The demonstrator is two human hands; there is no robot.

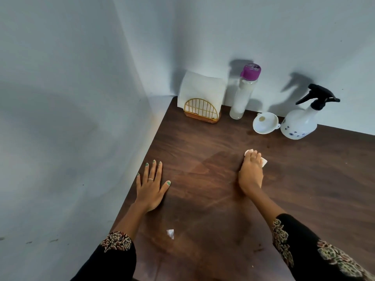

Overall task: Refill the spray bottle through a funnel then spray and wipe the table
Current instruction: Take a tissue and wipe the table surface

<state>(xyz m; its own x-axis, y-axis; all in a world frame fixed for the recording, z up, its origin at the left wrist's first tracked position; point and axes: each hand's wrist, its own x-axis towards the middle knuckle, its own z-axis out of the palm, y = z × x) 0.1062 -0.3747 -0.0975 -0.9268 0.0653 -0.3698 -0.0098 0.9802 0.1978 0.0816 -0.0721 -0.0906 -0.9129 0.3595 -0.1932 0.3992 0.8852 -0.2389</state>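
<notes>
My right hand (250, 173) presses a white tissue (264, 162) onto the dark wooden table (203, 199) near its middle; only the tissue's edges show past my fingers. My left hand (151, 186) lies flat, fingers spread, near the table's left edge. A white spray bottle (299, 123) with a black trigger head stands at the back right by the wall. Left of it a white funnel (265, 122) sits on the table. A tall clear bottle (243, 94) with a purple cap stands further left. The wood between my hands looks damp.
A gold wire napkin holder (202, 110) with white napkins stands in the back left corner. A small white paper scrap (170, 233) lies near the front. Grey walls border the table at the back and on the left.
</notes>
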